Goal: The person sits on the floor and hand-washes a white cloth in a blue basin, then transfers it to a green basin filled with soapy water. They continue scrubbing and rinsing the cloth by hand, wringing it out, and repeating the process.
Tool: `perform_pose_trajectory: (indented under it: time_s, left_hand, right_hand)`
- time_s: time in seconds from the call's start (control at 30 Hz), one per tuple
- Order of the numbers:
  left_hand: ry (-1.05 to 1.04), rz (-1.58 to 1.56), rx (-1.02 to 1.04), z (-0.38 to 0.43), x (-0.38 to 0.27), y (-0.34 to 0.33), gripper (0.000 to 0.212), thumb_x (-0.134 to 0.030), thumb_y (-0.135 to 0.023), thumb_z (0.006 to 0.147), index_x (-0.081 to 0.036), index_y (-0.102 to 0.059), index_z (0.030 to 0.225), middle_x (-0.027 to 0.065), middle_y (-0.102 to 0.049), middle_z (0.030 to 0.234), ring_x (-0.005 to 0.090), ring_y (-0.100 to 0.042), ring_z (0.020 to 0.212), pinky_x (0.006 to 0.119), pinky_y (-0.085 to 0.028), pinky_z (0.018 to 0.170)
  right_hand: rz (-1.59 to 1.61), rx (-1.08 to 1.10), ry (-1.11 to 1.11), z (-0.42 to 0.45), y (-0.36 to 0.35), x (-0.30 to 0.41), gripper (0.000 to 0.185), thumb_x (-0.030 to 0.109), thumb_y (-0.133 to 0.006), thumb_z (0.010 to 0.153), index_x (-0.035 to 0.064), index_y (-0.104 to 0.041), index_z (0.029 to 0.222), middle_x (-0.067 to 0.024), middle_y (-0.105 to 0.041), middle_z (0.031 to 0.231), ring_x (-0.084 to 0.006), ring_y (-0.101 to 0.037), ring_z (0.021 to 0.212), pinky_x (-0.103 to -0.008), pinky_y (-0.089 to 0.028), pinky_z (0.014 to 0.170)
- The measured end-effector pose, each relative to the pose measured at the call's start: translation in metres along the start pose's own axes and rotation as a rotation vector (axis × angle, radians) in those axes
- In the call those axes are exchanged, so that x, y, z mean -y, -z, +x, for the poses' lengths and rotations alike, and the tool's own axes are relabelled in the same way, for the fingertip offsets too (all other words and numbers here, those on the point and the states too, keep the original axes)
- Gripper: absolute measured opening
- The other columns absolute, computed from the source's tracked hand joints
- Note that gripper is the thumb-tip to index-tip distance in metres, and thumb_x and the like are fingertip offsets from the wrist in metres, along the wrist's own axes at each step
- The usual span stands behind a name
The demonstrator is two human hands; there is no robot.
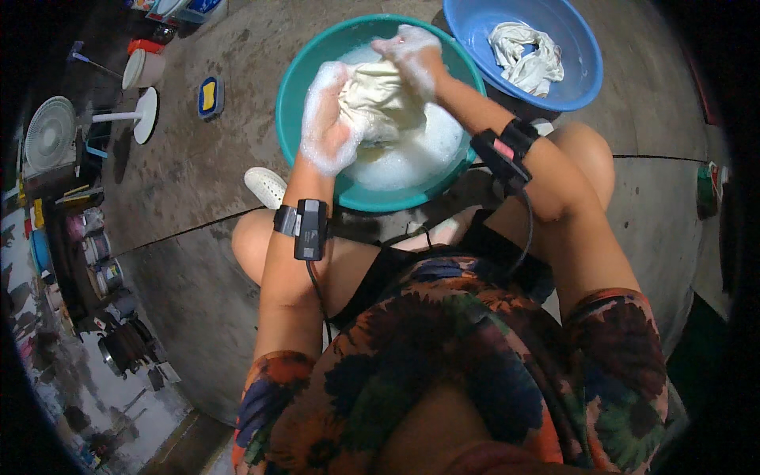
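Foam covers both of my hands over a round green plastic basin (pixel 287 77) of soapy water. My left hand (pixel 331 119) is on the left side of a wet cream cloth (pixel 377 98), gripping its edge. At the upper right of the same cloth is my right hand (pixel 415 53), coated in suds, its thumb and fingers partly spread; how firmly it touches the fabric I cannot tell. The cloth is bunched and lifted above the white suds (pixel 404 163). Its lower end is blurred near the water.
A blue plastic basin (pixel 579 71) holding a crumpled white cloth (pixel 525 59) adjoins the green one at the upper right. On the concrete floor at left are a small tub with a yellow sponge (pixel 208 97), a white fan (pixel 50 133) and a bucket (pixel 142 69). A white perforated shoe (pixel 265 186) lies near my left knee.
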State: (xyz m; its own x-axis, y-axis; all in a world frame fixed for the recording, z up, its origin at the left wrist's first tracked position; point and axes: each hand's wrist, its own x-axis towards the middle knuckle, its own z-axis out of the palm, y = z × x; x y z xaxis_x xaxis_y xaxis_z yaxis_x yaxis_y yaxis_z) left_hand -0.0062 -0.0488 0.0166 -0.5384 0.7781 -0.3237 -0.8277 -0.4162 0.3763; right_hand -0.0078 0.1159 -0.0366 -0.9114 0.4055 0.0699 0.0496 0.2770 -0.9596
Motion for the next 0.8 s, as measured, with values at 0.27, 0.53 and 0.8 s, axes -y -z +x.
perform_pose_trajectory:
  time_s: [0.27, 0.53, 0.8]
  left_hand:
    - [-0.170, 0.210, -0.211, -0.001, 0.032, 0.016, 0.060, -0.049, -0.041, 0.098, -0.010, -0.036, 0.143, 0.0100, -0.043, 0.144, 0.0255, -0.045, 0.130, 0.045, -0.041, 0.106]
    - [-0.238, 0.320, 0.056, 0.017, 0.026, 0.030, 0.051, -0.040, -0.042, 0.100, -0.008, -0.041, 0.140, 0.0139, -0.049, 0.138, 0.0264, -0.048, 0.126, 0.044, -0.039, 0.107]
    - [-0.169, 0.177, -0.122, 0.009, 0.031, -0.009, 0.060, -0.052, -0.041, 0.098, -0.005, -0.046, 0.135, 0.0122, -0.050, 0.136, 0.0299, -0.052, 0.120, 0.045, -0.043, 0.103]
  right_hand:
    - [-0.385, -0.125, 0.483, -0.044, -0.043, 0.000, 0.023, 0.031, -0.061, 0.085, 0.0088, -0.067, 0.087, -0.0142, -0.066, 0.081, -0.0306, -0.065, 0.081, -0.0422, -0.052, 0.070]
    - [-0.649, -0.031, 0.646, -0.057, -0.039, 0.011, 0.031, 0.032, -0.060, 0.082, 0.0102, -0.064, 0.103, -0.0140, -0.066, 0.107, -0.0300, -0.063, 0.099, -0.0441, -0.050, 0.078]
    - [-0.692, 0.048, 0.351, -0.043, -0.026, 0.014, 0.025, 0.033, -0.061, 0.081, 0.0098, -0.068, 0.087, -0.0142, -0.069, 0.089, -0.0298, -0.066, 0.085, -0.0435, -0.050, 0.072]
